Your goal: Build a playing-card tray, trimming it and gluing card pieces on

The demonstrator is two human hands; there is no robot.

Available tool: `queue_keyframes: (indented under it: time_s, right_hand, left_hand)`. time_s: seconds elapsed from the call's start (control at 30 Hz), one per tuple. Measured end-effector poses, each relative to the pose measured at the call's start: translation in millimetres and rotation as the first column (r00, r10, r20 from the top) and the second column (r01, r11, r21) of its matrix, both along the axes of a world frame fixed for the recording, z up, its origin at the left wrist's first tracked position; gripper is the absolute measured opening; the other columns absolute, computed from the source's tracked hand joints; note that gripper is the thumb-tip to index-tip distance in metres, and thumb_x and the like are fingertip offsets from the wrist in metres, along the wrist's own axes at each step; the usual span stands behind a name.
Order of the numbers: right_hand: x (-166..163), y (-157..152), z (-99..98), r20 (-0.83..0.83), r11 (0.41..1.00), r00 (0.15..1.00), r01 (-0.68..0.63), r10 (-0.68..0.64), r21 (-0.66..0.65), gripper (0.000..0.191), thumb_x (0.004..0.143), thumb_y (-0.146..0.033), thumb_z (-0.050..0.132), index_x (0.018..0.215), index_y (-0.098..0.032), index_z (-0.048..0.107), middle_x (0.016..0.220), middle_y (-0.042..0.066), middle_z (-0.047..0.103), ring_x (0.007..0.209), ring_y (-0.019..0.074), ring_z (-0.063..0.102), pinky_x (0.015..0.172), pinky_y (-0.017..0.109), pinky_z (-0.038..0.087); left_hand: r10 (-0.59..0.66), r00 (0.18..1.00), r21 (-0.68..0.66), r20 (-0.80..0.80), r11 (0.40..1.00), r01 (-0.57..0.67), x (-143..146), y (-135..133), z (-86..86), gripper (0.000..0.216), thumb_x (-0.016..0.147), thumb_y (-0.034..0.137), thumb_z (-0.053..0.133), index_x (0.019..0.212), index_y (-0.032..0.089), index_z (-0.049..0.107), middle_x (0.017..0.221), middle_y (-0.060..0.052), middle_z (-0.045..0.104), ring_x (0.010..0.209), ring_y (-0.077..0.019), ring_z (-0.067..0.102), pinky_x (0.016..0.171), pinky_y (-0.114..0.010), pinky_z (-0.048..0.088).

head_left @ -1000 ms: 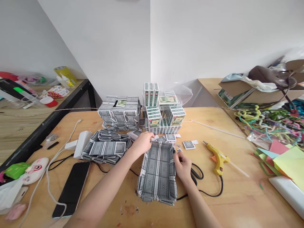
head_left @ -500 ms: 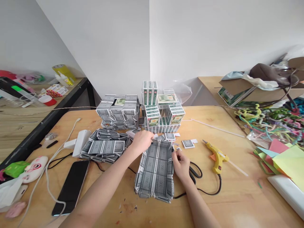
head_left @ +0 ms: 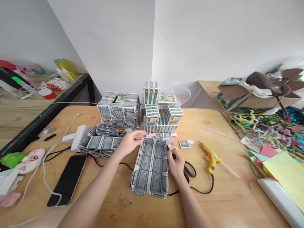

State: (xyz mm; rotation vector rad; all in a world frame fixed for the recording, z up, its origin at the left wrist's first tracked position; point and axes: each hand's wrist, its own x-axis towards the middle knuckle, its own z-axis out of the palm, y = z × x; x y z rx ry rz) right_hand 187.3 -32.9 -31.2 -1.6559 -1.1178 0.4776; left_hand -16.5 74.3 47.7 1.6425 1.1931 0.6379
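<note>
A shallow tray made of grey-green patterned playing cards (head_left: 150, 167) lies on the wooden table (head_left: 225, 196) in front of me. My left hand (head_left: 129, 142) rests at its far left corner, fingers stretched out along the far rim. At the tray's right wall, my right hand (head_left: 175, 161) has its fingertips pinched on the edge. Behind the tray lie a few small loose cards (head_left: 184, 144).
Stacked card decks and card blocks (head_left: 142, 110) stand at the back. Folded card pieces (head_left: 102, 142) lie left, beside a phone (head_left: 67, 179) and a white charger (head_left: 79, 136). A yellow glue gun (head_left: 211, 157) and scissors (head_left: 190, 171) lie right; coloured paper (head_left: 282, 164) is at the far right.
My left hand has gone from curled over the tray's far corner to fingers stretched along the rim. The tray and both hands sit slightly further left in view as my head moved.
</note>
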Motion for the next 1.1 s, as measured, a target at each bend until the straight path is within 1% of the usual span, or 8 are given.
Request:
queue_keyframes:
  time_s: [0.1,0.2,0.5,0.77,0.83,0.9,1.0,1.1]
  right_hand:
    - [1,1,-0.4,-0.009,1.0,1.0,-0.005,0.005,0.006,0.036,0.08,-0.041,0.05,0.054,-0.02,0.038,0.047,-0.006,0.035,0.045,0.008,0.033,0.045,0.022,0.03]
    - [1,1,-0.4,-0.015,1.0,1.0,-0.01,0.01,0.004,0.036,0.08,-0.041,0.05,0.054,-0.02,0.037,0.048,-0.006,0.035,0.045,0.0081,0.033,0.045,0.022,0.03]
    - [2,2,-2.7,-0.034,1.0,0.999,-0.02,0.02,-0.016,0.034,0.08,-0.039,0.05,0.055,-0.021,0.035,0.049,-0.007,0.032,0.046,0.0082,0.032,0.046,0.022,0.028]
    - [2,3,-3.9,-0.037,0.999,0.999,-0.022,0.021,-0.025,0.034,0.08,-0.04,0.049,0.055,-0.02,0.036,0.05,-0.007,0.033,0.048,0.0084,0.032,0.048,0.022,0.029]
    - [2,3,-1.7,-0.033,0.999,0.999,-0.016,0.015,-0.041,0.035,0.079,-0.042,0.048,0.055,-0.021,0.035,0.05,-0.007,0.032,0.048,0.0085,0.032,0.048,0.022,0.029]
    - [2,3,2.2,-0.029,0.998,0.999,-0.02,0.018,-0.065,0.036,0.079,-0.044,0.047,0.055,-0.021,0.034,0.049,-0.006,0.033,0.048,0.0089,0.032,0.049,0.022,0.03]
    - [7,2,11.5,-0.024,0.987,0.996,-0.083,0.081,-0.138,0.037,0.08,-0.048,0.046,0.055,-0.021,0.035,0.048,-0.006,0.036,0.048,0.0097,0.035,0.049,0.023,0.031]
    - [14,-4,22.7,-0.008,0.948,0.982,-0.186,0.19,-0.259,0.038,0.081,-0.05,0.043,0.057,-0.021,0.041,0.05,-0.004,0.044,0.048,0.0111,0.04,0.05,0.023,0.033]
  left_hand:
    - [0.247,0.966,0.092,0.076,0.963,-0.253,-9,-8,6.1,0.012,0.069,0.023,0.06,0.078,0.016,0.064,0.092,-0.006,0.069,0.089,-0.0181,0.063,0.082,-0.031,0.05]
    - [0.354,0.933,0.168,0.071,0.917,-0.361,-14,-15,14.5,0.009,0.067,0.025,0.062,0.069,0.017,0.065,0.081,-0.003,0.07,0.079,-0.0169,0.064,0.077,-0.028,0.051]
    - [0.328,0.942,0.25,-0.068,0.92,-0.302,-17,-32,10.6,0.024,0.084,0.03,0.043,0.086,0.017,0.063,0.082,-0.003,0.071,0.076,-0.015,0.064,0.073,-0.024,0.047]
    - [0.484,0.86,0.357,-0.162,0.841,-0.406,-22,-51,22.3,0.036,0.085,0.033,0.039,0.052,0.019,0.045,0.042,0.004,0.05,0.045,-0.0094,0.052,0.054,-0.019,0.04]
    - [0.496,0.853,0.347,-0.163,0.838,-0.421,-25,-54,23.0,0.033,0.084,0.035,0.041,0.058,0.018,0.052,0.047,0.003,0.057,0.048,-0.0102,0.055,0.055,-0.019,0.043]
    - [0.455,0.881,0.305,-0.132,0.864,-0.4,-30,-57,19.6,0.028,0.084,0.035,0.041,0.078,0.018,0.062,0.066,-0.001,0.069,0.058,-0.0117,0.061,0.06,-0.02,0.047]
    - [0.333,0.943,0.198,-0.009,0.925,-0.325,-36,-61,10.7,0.042,0.084,0.032,0.039,0.121,0.018,0.052,0.105,-0.005,0.068,0.08,-0.0141,0.066,0.07,-0.024,0.052]
    - [0.24,0.964,0.123,-0.112,0.966,-0.227,-38,-68,3.7,0.039,0.082,0.038,0.043,0.111,0.018,0.061,0.095,-0.005,0.071,0.08,-0.018,0.067,0.074,-0.028,0.052]
